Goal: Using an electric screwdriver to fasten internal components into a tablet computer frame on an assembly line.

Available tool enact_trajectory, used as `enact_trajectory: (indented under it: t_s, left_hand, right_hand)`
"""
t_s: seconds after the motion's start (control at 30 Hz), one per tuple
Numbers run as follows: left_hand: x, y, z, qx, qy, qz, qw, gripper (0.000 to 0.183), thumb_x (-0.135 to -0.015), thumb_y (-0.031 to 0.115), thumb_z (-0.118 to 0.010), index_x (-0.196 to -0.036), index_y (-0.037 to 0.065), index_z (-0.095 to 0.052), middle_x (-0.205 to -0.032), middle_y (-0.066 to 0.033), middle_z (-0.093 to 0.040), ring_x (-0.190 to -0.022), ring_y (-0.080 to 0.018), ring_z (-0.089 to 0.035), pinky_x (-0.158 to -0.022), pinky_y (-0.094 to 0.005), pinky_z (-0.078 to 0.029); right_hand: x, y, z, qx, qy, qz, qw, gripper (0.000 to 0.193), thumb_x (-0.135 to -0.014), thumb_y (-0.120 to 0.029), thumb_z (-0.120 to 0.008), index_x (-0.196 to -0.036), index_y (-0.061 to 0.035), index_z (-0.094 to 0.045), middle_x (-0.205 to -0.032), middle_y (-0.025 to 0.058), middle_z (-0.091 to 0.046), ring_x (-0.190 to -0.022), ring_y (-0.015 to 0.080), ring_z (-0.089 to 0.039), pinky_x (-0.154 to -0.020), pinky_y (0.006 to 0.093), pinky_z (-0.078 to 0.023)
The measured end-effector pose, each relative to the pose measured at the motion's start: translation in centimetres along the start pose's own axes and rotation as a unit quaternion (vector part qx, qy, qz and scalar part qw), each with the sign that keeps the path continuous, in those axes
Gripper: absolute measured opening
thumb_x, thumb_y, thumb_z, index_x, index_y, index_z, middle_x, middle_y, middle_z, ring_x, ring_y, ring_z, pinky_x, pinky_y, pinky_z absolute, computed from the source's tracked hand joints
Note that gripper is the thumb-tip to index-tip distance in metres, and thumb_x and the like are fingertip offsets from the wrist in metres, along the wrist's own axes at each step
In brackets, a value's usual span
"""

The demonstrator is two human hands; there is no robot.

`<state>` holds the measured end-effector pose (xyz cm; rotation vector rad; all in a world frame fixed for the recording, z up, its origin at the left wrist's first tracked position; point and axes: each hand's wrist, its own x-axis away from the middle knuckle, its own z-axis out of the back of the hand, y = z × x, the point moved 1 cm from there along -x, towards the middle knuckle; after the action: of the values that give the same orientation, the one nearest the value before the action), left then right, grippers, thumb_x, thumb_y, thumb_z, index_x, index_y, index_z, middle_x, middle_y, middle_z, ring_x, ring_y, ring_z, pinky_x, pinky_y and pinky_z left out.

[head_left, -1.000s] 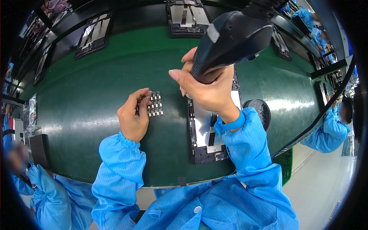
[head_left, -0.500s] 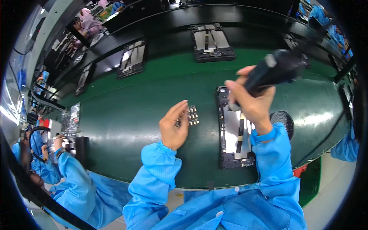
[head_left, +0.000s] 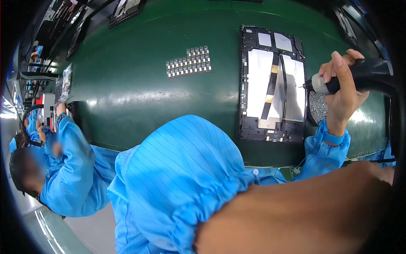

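My right hand (head_left: 344, 99) is closed around a black electric screwdriver (head_left: 372, 70) with a pale collar. Its thin bit points left, at the right edge of an opened tablet-like device (head_left: 259, 84). That device lies flat, showing a black frame, silvery panels and dark ribbon cables. My left arm crosses close in front of the view, its blue sleeve (head_left: 177, 169) blocking the near middle. My left hand (head_left: 334, 199) reaches to the lower right, dark and blurred, with its fingers hidden. Left of the device lies a block of small, pale-and-dark rectangular pieces (head_left: 189, 63).
A round dish with a studded, shiny surface (head_left: 318, 106) stands beside the device, below the screwdriver. Other opened devices (head_left: 124, 12) lie along the far side. At the left, a blue-sleeved co-worker (head_left: 76, 169) sits by a clear plastic bag (head_left: 65, 82).
The view has tilted and come closer. My left hand has left the small pieces and swung right across the view. My right hand has moved rightward off the device, still holding the screwdriver.
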<state>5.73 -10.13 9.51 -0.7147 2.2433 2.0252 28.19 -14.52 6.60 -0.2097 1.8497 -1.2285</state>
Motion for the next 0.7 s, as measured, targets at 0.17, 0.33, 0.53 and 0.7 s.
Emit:
enact_trajectory:
  t_s: [0.17,0.33,0.53,0.7]
  left_hand:
    - [-0.2,-1.0,-1.8,-0.103,0.008,-0.012,0.995,0.052,-0.070,0.014,-0.068,-0.116,-0.007,-0.053,-0.133,-0.0248,-0.041,-0.117,-0.0325,-0.049,-0.092,-0.0431,-0.040]
    - [-0.6,-1.3,-2.7,-0.219,0.005,-0.025,0.975,0.049,-0.069,0.016,-0.068,-0.112,-0.005,-0.055,-0.131,-0.0217,-0.044,-0.118,-0.0330,-0.047,-0.092,-0.0460,-0.039]
    - [-0.9,-1.6,-3.1,-0.337,0.006,-0.044,0.941,0.046,-0.068,0.018,-0.068,-0.108,-0.002,-0.057,-0.128,-0.0179,-0.047,-0.119,-0.0337,-0.046,-0.092,-0.0495,-0.038]
    - [-1.0,-1.5,-2.7,-0.428,0.003,-0.065,0.901,0.043,-0.067,0.019,-0.067,-0.104,-0.001,-0.059,-0.126,-0.0148,-0.050,-0.120,-0.0342,-0.044,-0.092,-0.0525,-0.037]
  right_hand:
    - [1.1,-0.2,1.4,0.037,0.003,0.002,0.999,0.035,-0.077,-0.003,-0.070,-0.107,0.0038,-0.053,-0.063,0.0074,-0.059,-0.052,0.0172,-0.058,-0.054,0.0302,-0.047]
    - [1.6,-1.0,1.8,0.029,-0.001,0.006,1.000,0.036,-0.077,-0.005,-0.070,-0.106,0.0047,-0.053,-0.062,0.0068,-0.058,-0.051,0.0162,-0.056,-0.053,0.0297,-0.046]
    - [1.5,-0.4,2.0,0.073,-0.024,0.012,0.997,0.032,-0.080,-0.006,-0.064,-0.107,0.0041,-0.050,-0.062,0.0059,-0.052,-0.052,0.0142,-0.053,-0.057,0.0331,-0.046]
    - [1.2,-0.5,1.7,0.066,-0.016,-0.009,0.998,0.033,-0.081,-0.006,-0.063,-0.109,0.0043,-0.050,-0.064,0.0055,-0.052,-0.054,0.0125,-0.052,-0.058,0.0315,-0.045]
